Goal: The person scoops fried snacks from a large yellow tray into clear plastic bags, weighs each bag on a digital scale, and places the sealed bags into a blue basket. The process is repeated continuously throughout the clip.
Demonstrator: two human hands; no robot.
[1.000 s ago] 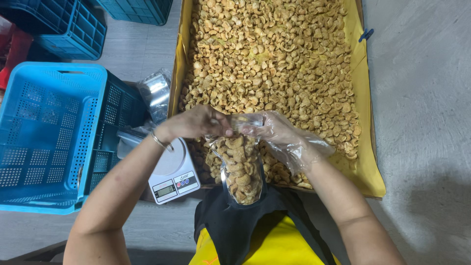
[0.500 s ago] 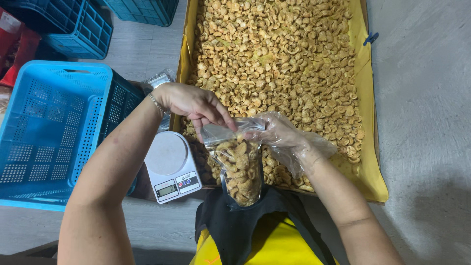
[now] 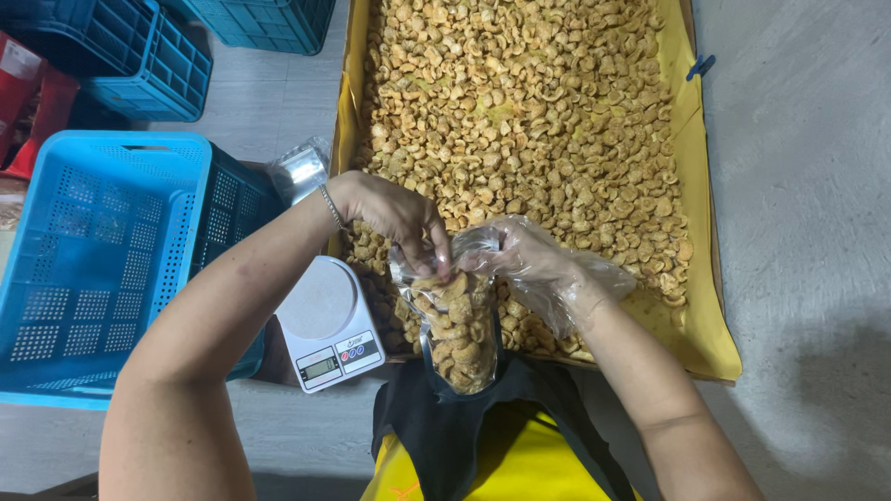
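Grey concrete floor (image 3: 807,186) carries a yellow-lined tray (image 3: 698,306), at whose near edge the upright snack pouch (image 3: 459,325) hangs, bare left hand (image 3: 394,211) fingers pinched inside its mouth, gloved right hand (image 3: 529,260) gripping its rim.

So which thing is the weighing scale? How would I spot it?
Find the big blue crate on the left and the long yellow-lined tray heaped with crunchy golden snacks. The scale sits low in the gap between them, just under the person's left hand. It is the only white thing there, with a round flat plate on top and a little screen with buttons at its near edge.
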